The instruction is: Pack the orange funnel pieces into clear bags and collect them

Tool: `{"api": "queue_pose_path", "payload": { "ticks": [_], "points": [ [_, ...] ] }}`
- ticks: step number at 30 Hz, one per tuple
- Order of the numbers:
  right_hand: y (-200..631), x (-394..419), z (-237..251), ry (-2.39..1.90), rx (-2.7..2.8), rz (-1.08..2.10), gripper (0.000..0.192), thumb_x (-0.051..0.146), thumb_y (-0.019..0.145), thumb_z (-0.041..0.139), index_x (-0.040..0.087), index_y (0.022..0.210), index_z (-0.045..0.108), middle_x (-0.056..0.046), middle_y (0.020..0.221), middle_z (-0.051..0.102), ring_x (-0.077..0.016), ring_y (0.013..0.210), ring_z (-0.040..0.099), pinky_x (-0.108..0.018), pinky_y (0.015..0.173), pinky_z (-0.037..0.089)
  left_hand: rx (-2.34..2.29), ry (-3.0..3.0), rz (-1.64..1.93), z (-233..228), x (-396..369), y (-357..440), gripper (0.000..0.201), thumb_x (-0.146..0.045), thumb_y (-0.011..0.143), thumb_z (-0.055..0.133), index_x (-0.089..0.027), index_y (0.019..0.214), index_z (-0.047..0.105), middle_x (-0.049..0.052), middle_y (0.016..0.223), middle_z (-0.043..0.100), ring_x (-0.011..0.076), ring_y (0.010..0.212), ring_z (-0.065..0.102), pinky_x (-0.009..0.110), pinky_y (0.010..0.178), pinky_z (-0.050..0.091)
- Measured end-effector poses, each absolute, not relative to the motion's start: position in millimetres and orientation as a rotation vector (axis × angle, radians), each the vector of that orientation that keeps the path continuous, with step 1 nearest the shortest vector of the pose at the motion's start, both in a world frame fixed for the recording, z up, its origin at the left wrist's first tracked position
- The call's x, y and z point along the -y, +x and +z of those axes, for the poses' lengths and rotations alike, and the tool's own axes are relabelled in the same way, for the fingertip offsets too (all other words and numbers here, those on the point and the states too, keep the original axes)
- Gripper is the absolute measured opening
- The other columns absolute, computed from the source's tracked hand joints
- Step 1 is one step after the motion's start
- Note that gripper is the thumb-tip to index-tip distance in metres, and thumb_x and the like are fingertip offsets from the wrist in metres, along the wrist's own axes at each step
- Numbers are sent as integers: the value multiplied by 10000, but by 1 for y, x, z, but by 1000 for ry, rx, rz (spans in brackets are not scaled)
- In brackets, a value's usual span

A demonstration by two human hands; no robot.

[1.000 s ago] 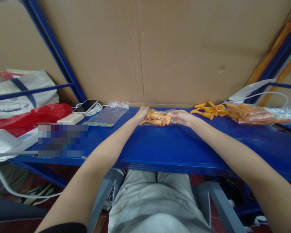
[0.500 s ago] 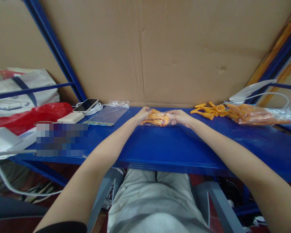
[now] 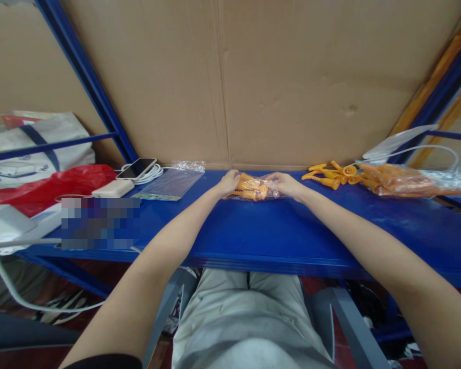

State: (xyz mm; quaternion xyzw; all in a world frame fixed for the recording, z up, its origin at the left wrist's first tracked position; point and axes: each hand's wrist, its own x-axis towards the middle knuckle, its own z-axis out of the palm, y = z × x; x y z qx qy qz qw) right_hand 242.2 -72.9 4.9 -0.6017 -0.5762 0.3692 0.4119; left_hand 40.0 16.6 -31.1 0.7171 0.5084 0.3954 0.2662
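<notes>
A clear plastic bag [image 3: 252, 188] with several orange plastic pieces inside lies on the blue table, close to the cardboard wall. My left hand [image 3: 229, 182] is closed on the bag's left end, its thumb on top. At the opposite end my right hand [image 3: 286, 185] pinches the plastic between thumb and fingers. The fingertips of both hands are partly hidden by the bag and its glare. To the right lies a loose pile of orange horn-shaped plastic pieces [image 3: 332, 175], beside a larger clear bag [image 3: 403, 180] of similar orange pieces.
On the left are flat clear bags [image 3: 172, 183], a phone [image 3: 137, 168] on a coiled white cable, a white power bank [image 3: 113, 188] and a red plastic bag [image 3: 57, 187]. A cardboard wall [image 3: 284, 87] stands behind the blue table [image 3: 253, 230]. Blue posts flank both sides.
My left hand has shifted slightly over the bag's left end, and the orange pieces inside lie a little differently. My right hand stays at the right end.
</notes>
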Motion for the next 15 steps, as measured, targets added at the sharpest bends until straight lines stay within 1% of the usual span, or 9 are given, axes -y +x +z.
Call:
{"api": "queue_pose_path", "payload": {
  "ticks": [2,5,7,9,10,12,13,15],
  "points": [
    [245,72,10,-1470,1406,953,173,9,836,554,160,762,596,42,495,572,-70,373,462,-181,413,357,-1436,2017,1051,-31,-17,39,371,-196,935,477,-144,1286,585,142,1384,615,257,1307,554,390,1131,383],
    [251,70,18,-1380,1391,1057,307,89,899,407,146,669,602,-16,497,607,-85,381,478,-198,422,337,-1526,2085,1036,-29,-17,39,394,-167,937,448,-158,1309,580,136,1416,594,257,1348,521,408,1147,364],
    [255,69,20,-1331,1436,1137,404,170,932,363,142,619,616,-53,529,641,-97,415,506,-209,441,340,-1551,2103,1039,-29,-17,39,409,-143,930,437,-163,1314,578,137,1411,598,258,1357,512,426,1144,368],
    [256,68,19,-1304,1516,1160,417,246,937,410,144,605,642,-62,580,673,-106,469,540,-213,474,356,-1562,2113,1054,-29,-18,38,428,-114,905,450,-176,1306,588,132,1410,599,262,1364,504,445,1144,369],
    [255,69,18,-1296,1574,1134,369,262,912,483,147,609,659,-55,607,687,-106,507,558,-210,502,370,-1562,2119,1066,-29,-18,38,437,-101,887,465,-183,1295,599,130,1409,600,264,1364,502,453,1146,368],
    [253,70,14,-1292,1698,1037,216,229,816,632,156,621,689,-31,651,703,-109,594,585,-205,578,407,-1554,2146,1084,-28,-17,36,451,-75,846,493,-201,1255,634,120,1412,597,269,1367,496,474,1156,354],
    [253,70,13,-1292,1747,981,151,198,768,676,162,623,698,-19,662,705,-111,631,592,-208,621,425,-1551,2167,1083,-27,-16,34,453,-60,825,499,-208,1223,658,115,1425,587,271,1376,484,491,1164,338],
    [254,68,10,-1300,1799,892,102,167,720,704,171,618,701,-4,681,706,-120,683,604,-226,696,455,-1545,2219,1055,-22,-13,31,436,-36,787,505,-218,1123,715,102,1471,550,286,1415,436,542,1186,280]
  ]
}}
